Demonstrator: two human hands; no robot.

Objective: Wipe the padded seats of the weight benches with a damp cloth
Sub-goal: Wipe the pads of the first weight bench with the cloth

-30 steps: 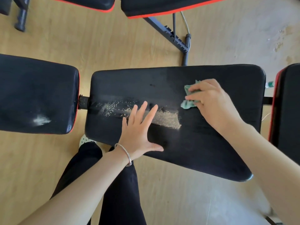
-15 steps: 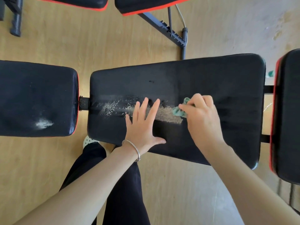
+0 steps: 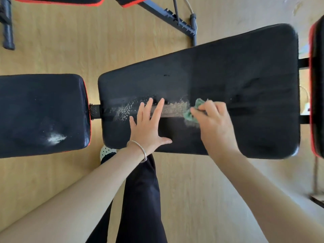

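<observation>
Green cloth (image 3: 192, 111) pinched in right hand (image 3: 213, 123) mid-pad; left hand (image 3: 147, 127) spread flat near front edge.

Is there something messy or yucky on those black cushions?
Yes. A pale gritty streak crosses the middle pad, right beside the green cloth in the right hand. The smaller pad to its left carries a white smudge. Nothing looks torn.
</observation>
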